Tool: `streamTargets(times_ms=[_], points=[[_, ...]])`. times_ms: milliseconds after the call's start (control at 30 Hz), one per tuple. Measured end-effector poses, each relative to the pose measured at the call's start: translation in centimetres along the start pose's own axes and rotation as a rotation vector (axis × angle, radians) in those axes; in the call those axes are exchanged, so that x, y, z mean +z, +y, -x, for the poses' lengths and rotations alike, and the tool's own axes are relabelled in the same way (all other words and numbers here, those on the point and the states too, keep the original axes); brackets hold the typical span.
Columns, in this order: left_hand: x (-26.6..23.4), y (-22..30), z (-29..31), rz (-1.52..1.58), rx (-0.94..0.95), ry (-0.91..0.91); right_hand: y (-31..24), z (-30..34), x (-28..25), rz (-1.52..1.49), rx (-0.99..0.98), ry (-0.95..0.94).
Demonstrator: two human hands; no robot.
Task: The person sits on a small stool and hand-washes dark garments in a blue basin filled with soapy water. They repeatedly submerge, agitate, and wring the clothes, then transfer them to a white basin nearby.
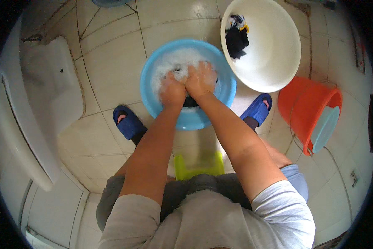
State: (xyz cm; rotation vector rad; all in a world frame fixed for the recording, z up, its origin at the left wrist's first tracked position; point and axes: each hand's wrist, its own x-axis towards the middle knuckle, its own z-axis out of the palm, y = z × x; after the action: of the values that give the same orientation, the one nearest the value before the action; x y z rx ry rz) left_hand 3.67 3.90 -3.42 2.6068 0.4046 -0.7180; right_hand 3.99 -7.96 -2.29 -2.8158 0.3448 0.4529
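from here i can't tell if the left hand (172,89) or right hand (201,81) grips the dark cloth (189,102) between their wrists in the basin (194,122); likely soft, heavy, slippery: i'd bunch a fold.

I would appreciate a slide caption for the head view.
Left hand and right hand in a sudsy blue basin, beside a white basin holding dark cloth.
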Motion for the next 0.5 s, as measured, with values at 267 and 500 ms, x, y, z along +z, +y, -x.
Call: streamTargets(times_ms=[267,500], points=[[-3.6,1.0,-3.0,0.419,0.176,0.243,-0.9,-1.8,-5.0,-0.617,0.264,0.073],[-5.4,-0.4,4.1,0.591,0.165,0.135,-1.6,4.6,-7.2,-0.540,0.461,0.008]])
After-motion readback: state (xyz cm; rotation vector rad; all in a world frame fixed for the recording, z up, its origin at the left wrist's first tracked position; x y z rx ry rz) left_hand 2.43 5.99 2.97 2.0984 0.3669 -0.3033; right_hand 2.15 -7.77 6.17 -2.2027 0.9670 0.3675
